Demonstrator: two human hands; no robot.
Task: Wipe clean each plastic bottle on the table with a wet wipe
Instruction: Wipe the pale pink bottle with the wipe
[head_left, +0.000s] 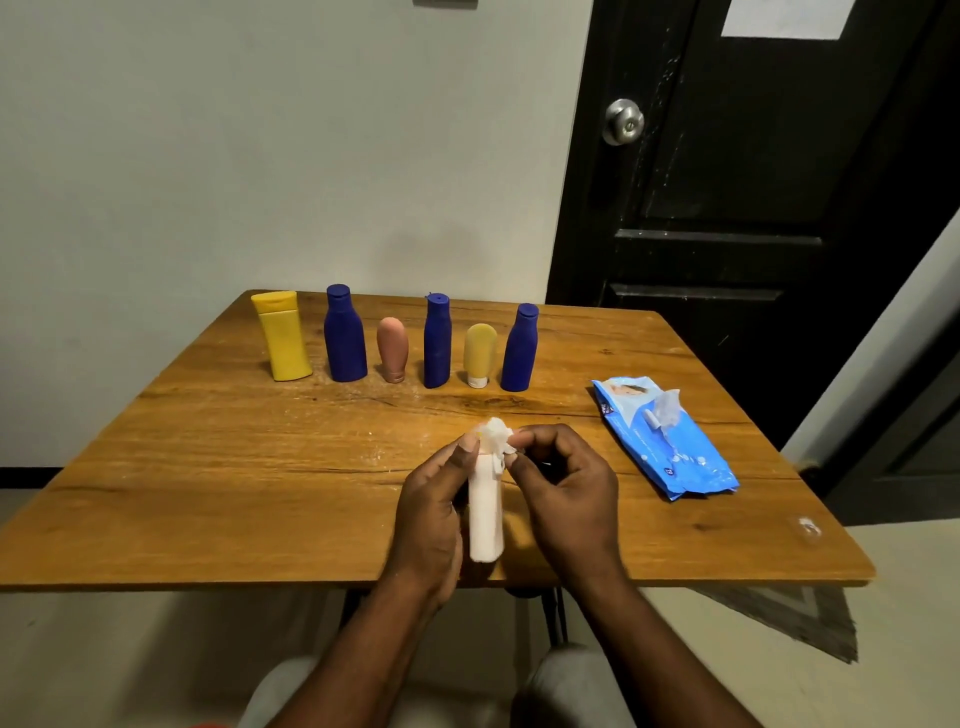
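Left grip (431, 512) holds the white bottle (485, 519); right grip (563, 483) pinches a wet wipe (496, 434) at its cap. Blue pack (670, 441) at three o'clock, print unreadable

- We have a single view, worn on the head and facing forward and down.
- The left hand (431, 514) and right hand (566, 499) sit close beneath us, low and central.
- Past the hands, the table (208, 467) runs to a wall (260, 156), with a door (727, 208) beyond on the right.
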